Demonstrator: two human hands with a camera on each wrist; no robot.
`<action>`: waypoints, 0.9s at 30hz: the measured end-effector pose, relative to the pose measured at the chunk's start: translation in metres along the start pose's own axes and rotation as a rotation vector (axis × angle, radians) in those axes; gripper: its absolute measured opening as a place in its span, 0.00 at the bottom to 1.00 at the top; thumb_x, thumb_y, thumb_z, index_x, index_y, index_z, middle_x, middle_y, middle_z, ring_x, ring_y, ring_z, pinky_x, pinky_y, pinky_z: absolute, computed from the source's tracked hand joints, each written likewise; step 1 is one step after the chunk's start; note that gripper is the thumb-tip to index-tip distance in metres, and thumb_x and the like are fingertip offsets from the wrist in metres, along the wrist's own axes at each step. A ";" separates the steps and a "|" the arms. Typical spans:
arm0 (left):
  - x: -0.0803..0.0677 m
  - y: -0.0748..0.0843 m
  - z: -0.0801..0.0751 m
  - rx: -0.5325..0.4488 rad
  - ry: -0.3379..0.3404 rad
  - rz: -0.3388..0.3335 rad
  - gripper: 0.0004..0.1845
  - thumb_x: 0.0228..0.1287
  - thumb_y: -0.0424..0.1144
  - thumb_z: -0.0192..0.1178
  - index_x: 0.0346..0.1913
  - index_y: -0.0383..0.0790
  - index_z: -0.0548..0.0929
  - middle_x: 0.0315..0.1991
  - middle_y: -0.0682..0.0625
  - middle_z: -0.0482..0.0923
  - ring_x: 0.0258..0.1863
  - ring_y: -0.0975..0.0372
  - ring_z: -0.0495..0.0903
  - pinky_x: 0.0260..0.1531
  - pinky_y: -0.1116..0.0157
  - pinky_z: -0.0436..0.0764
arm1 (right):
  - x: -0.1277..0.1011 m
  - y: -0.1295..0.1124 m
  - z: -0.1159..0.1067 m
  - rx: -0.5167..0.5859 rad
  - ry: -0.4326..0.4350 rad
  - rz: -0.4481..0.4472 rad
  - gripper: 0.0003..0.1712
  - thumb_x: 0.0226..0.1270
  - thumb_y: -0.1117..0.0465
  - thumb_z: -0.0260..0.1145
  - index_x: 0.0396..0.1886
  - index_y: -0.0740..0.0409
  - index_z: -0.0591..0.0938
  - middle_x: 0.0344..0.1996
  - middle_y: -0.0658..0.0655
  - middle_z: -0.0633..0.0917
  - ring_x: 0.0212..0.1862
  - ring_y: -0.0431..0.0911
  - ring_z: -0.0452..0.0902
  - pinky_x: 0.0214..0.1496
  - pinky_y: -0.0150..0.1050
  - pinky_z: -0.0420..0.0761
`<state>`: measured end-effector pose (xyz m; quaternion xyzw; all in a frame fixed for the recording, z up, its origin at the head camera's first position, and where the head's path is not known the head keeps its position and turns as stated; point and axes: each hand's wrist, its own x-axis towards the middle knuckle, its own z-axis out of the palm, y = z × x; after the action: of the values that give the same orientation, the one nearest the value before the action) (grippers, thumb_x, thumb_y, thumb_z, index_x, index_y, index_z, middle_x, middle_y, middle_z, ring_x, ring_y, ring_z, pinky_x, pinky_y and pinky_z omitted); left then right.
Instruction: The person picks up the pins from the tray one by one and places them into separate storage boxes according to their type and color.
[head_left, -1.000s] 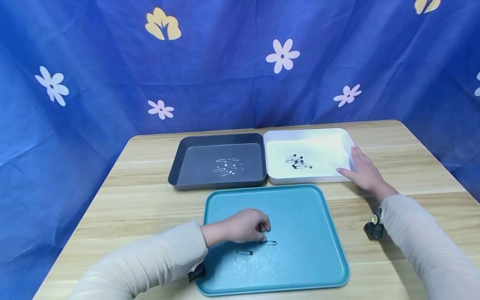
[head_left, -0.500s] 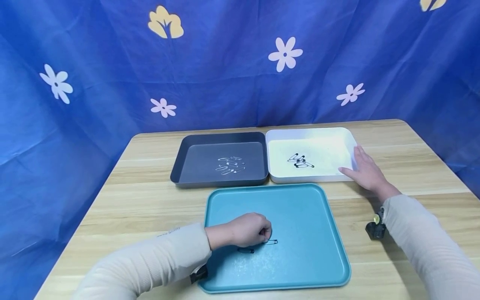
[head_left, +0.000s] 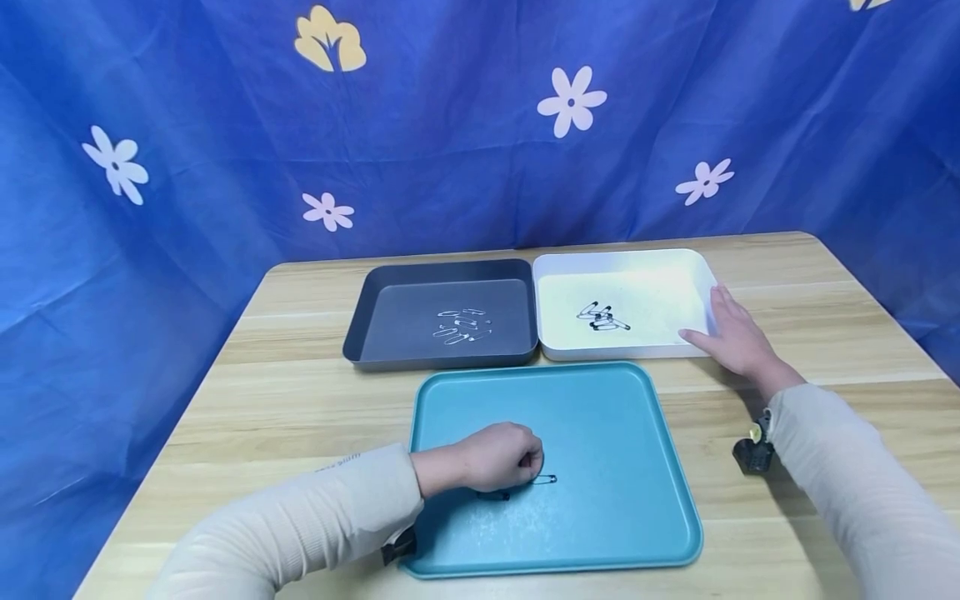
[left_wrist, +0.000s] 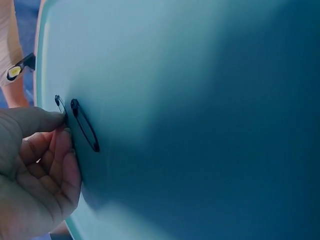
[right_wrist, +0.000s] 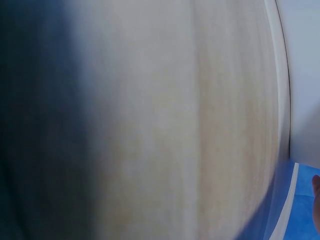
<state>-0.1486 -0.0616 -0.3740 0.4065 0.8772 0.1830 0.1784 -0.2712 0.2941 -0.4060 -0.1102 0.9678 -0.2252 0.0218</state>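
Note:
My left hand is low over the teal tray, thumb and fingertips pinching one end of a safety pin. In the left wrist view that safety pin is partly hidden by the thumb. A second black safety pin lies flat beside the fingers; in the head view the hand partly covers it. My right hand rests against the right side of the white tray, thumb at the near rim and fingers extended along the side. Only a sliver of that hand shows in the right wrist view.
Several dark-headed safety pins lie in the white tray. Against its left side stands a dark grey tray holding several silvery safety pins. Both trays sit behind the teal one on a wooden table, backed by a blue curtain.
The left thumb and fingers have closed together on the end of the safety pin, which stays near the same spot. The right hand keeps its place at the white tray.

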 end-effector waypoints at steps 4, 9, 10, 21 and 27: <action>0.000 0.000 0.001 0.026 0.006 0.003 0.10 0.55 0.32 0.55 0.18 0.46 0.73 0.15 0.61 0.64 0.18 0.71 0.64 0.23 0.77 0.65 | 0.001 0.000 -0.001 0.000 -0.012 0.009 0.54 0.58 0.38 0.48 0.61 0.74 0.34 0.62 0.71 0.35 0.63 0.61 0.29 0.59 0.56 0.38; 0.000 -0.001 0.001 0.045 0.012 -0.007 0.10 0.56 0.33 0.54 0.19 0.45 0.73 0.15 0.61 0.64 0.18 0.71 0.64 0.23 0.77 0.65 | 0.001 0.001 0.000 -0.002 -0.014 0.015 0.54 0.58 0.38 0.48 0.61 0.74 0.34 0.62 0.70 0.35 0.63 0.60 0.28 0.59 0.55 0.38; 0.000 -0.001 0.001 0.041 0.014 -0.010 0.10 0.56 0.33 0.54 0.19 0.45 0.73 0.15 0.60 0.64 0.18 0.71 0.64 0.23 0.77 0.65 | 0.001 0.000 0.000 0.000 -0.013 0.014 0.54 0.58 0.38 0.48 0.61 0.74 0.34 0.62 0.71 0.35 0.63 0.60 0.28 0.59 0.56 0.38; 0.002 -0.007 -0.011 -0.180 0.042 -0.100 0.07 0.58 0.31 0.52 0.24 0.40 0.74 0.18 0.58 0.70 0.17 0.71 0.68 0.21 0.75 0.69 | 0.001 -0.001 0.000 0.002 -0.007 0.007 0.54 0.58 0.38 0.48 0.61 0.74 0.34 0.62 0.70 0.35 0.63 0.60 0.29 0.59 0.56 0.38; 0.009 -0.013 -0.021 -0.344 0.083 -0.171 0.06 0.59 0.28 0.50 0.26 0.36 0.75 0.21 0.53 0.75 0.21 0.68 0.75 0.22 0.72 0.72 | -0.001 -0.001 0.000 0.001 -0.005 0.004 0.53 0.58 0.38 0.48 0.61 0.74 0.34 0.62 0.70 0.35 0.63 0.60 0.29 0.59 0.55 0.38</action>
<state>-0.1718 -0.0658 -0.3631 0.2862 0.8710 0.3308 0.2239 -0.2703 0.2932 -0.4055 -0.1091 0.9679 -0.2251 0.0247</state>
